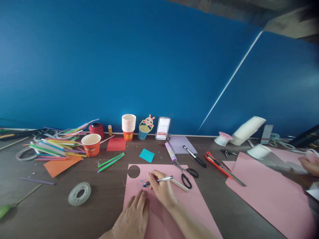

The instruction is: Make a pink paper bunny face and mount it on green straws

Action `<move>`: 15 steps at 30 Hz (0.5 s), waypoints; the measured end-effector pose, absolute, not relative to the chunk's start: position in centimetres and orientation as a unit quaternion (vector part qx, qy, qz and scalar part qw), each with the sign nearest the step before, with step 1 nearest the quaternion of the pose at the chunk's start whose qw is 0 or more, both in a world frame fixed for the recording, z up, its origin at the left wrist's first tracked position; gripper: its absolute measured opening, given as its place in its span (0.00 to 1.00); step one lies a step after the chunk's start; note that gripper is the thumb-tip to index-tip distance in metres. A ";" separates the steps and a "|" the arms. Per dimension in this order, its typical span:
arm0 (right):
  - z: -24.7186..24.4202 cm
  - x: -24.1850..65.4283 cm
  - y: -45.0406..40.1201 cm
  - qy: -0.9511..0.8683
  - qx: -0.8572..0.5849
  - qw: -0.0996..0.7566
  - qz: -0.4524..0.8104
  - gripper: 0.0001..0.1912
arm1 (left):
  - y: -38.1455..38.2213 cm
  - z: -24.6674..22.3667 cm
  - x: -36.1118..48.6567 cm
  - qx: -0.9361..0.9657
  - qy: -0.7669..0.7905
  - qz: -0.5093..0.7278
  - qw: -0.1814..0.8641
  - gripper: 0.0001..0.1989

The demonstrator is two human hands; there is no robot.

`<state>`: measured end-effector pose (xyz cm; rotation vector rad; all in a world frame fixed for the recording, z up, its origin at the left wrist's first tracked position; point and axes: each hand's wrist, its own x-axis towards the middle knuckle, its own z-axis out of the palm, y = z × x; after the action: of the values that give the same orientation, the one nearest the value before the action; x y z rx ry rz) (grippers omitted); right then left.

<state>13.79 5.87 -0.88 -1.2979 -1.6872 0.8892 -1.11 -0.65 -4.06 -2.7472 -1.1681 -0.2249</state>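
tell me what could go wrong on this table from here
The utility knife lies blade out, so a reaching arm might get cut. The scissors lie partly on the pink paper, where the right hand could bump them. The pen tip is near the left hand and might mark it.

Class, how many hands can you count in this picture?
3. The left hand lies on the pink sheet; the right hand grips a pen over it; a co-worker's hand shows at the right edge. Others may be hidden there.
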 end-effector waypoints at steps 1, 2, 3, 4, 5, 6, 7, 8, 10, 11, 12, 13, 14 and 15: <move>-0.9 13.8 5.9 -0.670 -0.515 0.405 0.349 0.18 | -0.7 -4.1 -1.1 -0.915 -0.388 -0.080 0.076 0.20; -0.9 13.8 5.9 -0.670 -0.516 0.406 0.347 0.18 | -0.7 -4.1 -1.2 -0.915 -0.387 -0.083 0.078 0.20; -1.0 13.8 5.9 -0.670 -0.516 0.407 0.345 0.18 | -0.7 -4.0 -1.2 -0.916 -0.385 -0.083 0.080 0.20; -1.0 13.8 5.9 -0.666 -0.517 0.411 0.346 0.18 | -0.7 -4.0 -1.2 -0.916 -0.383 -0.081 0.084 0.20; -1.1 13.8 5.9 -0.661 -0.518 0.415 0.350 0.18 | -0.7 -3.9 -1.2 -0.917 -0.381 -0.080 0.089 0.19; -1.2 13.8 5.9 -0.654 -0.519 0.421 0.354 0.17 | -0.7 -3.9 -1.2 -0.917 -0.379 -0.079 0.095 0.19; -1.2 13.8 6.0 -0.648 -0.520 0.426 0.358 0.17 | -0.7 -3.8 -1.2 -0.917 -0.377 -0.079 0.100 0.19; -1.3 13.8 6.0 -0.644 -0.520 0.430 0.362 0.17 | -0.7 -3.8 -1.2 -0.917 -0.376 -0.079 0.103 0.19; -1.3 13.8 6.0 -0.643 -0.518 0.431 0.364 0.17 | -0.7 -3.9 -1.2 -0.917 -0.376 -0.079 0.104 0.19; -1.3 13.8 6.0 -0.645 -0.516 0.430 0.363 0.17 | -0.7 -4.0 -1.2 -0.917 -0.377 -0.079 0.101 0.19; -1.3 13.8 5.9 -0.648 -0.516 0.427 0.363 0.17 | -0.7 -4.1 -1.2 -0.917 -0.379 -0.078 0.096 0.19; -1.3 13.8 5.9 -0.651 -0.516 0.423 0.361 0.17 | -0.7 -4.2 -1.3 -0.917 -0.381 -0.079 0.092 0.20; -1.2 13.8 5.9 -0.652 -0.518 0.420 0.360 0.17 | -0.7 -4.3 -1.3 -0.916 -0.382 -0.081 0.090 0.20; -1.2 13.8 5.9 -0.653 -0.520 0.418 0.359 0.17 | -0.7 -4.3 -1.3 -0.916 -0.382 -0.084 0.090 0.20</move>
<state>13.80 5.87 -1.18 -1.3033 -1.6386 0.8997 -1.29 -0.70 -4.33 -2.7224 -1.1361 -0.2488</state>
